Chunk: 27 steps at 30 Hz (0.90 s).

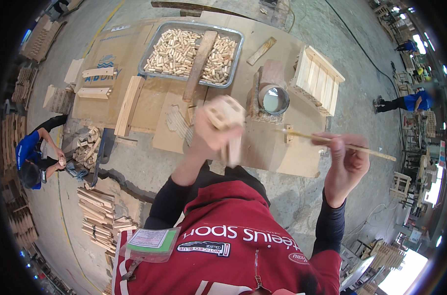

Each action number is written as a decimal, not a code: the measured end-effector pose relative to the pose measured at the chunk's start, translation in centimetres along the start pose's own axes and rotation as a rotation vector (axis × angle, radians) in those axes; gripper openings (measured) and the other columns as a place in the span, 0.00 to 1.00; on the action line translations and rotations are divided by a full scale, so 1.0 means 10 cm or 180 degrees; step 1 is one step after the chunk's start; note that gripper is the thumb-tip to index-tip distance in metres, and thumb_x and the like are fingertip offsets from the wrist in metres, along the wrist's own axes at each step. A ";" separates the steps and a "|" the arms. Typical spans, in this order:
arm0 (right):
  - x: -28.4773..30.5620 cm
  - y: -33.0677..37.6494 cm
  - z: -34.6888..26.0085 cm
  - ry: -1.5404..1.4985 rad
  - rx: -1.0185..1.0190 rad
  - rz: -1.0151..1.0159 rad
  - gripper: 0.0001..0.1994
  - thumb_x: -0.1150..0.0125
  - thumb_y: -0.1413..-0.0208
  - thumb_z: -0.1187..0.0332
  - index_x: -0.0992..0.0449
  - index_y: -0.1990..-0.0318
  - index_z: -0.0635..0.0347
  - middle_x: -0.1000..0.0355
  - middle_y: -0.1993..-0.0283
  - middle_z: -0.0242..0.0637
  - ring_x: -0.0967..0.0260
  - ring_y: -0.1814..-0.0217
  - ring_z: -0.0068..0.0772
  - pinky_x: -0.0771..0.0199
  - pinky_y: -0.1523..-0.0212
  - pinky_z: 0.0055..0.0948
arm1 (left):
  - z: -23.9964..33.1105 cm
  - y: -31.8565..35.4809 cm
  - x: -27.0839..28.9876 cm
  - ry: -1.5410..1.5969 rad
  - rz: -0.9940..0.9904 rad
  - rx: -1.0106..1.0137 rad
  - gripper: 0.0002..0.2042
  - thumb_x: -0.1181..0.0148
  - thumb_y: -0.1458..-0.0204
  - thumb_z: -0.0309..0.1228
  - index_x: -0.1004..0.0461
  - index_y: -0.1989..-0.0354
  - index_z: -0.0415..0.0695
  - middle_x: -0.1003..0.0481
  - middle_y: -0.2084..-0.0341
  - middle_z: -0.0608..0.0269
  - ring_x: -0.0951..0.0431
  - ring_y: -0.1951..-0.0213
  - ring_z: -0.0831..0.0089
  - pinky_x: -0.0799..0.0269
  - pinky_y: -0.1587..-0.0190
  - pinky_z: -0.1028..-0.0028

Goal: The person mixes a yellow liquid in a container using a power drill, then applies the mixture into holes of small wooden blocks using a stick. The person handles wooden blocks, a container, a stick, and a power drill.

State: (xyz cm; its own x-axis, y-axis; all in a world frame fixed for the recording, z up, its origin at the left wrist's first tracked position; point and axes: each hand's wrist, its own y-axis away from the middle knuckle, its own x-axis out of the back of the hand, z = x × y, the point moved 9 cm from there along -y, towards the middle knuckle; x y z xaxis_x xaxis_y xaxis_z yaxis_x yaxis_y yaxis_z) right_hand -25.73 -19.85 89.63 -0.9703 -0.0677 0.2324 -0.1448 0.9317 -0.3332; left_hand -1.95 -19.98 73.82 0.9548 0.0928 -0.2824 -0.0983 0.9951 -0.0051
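Above the cardboard-covered bench (135, 105), the left hand (211, 132) grips a small wooden block piece (227, 118), which looks light, stiff and best held by its sides. The right hand (346, 162) pinches a thin stick (351, 146), probably slender enough to snap, near its middle.

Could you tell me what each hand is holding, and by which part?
Left hand grips a small wooden block piece from below; right hand pinches a thin wooden stick near its middle.

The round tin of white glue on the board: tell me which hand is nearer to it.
Left. The left hand, gripping a small wooden block, sits just left of the glue tin. The right hand, holding a thin stick, is farther off, lower right.
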 end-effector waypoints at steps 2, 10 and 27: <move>0.14 0.08 0.29 -0.0500 -0.0271 0.0437 0.05 0.45 0.35 0.71 0.31 0.59 0.64 0.21 0.61 0.49 0.21 0.59 0.39 0.22 0.52 0.34 | -0.42 -0.11 0.22 0.1161 0.0448 0.0697 0.12 0.34 0.53 0.28 0.26 0.61 0.41 0.23 0.70 0.60 0.20 0.65 0.66 0.22 0.60 0.64; -0.56 0.84 1.42 -0.1828 -0.1449 0.0977 0.07 0.46 0.33 0.66 0.31 0.57 0.59 0.23 0.58 0.44 0.23 0.51 0.38 0.26 0.43 0.35 | -2.01 0.33 -0.01 0.2784 0.1204 0.2648 0.19 0.36 0.45 0.38 0.32 0.49 0.43 0.26 0.58 0.55 0.22 0.55 0.57 0.24 0.47 0.52; -0.90 0.50 1.81 -0.1764 -0.1391 0.1132 0.08 0.42 0.35 0.66 0.28 0.57 0.62 0.21 0.62 0.40 0.22 0.58 0.28 0.25 0.57 0.24 | -1.03 0.66 -0.37 0.1012 0.0218 0.1047 0.30 0.60 0.34 0.40 0.59 0.25 0.48 0.47 0.30 0.54 0.35 0.36 0.63 0.33 0.39 0.65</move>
State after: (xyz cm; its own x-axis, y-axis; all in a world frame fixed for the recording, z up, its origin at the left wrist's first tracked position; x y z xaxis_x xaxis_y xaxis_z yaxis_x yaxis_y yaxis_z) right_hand -21.28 -21.01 69.36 -0.9159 0.1995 -0.3482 0.1700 0.9789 0.1137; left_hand -9.07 -14.10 64.93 0.8108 0.1953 -0.5518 -0.0151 0.9493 0.3139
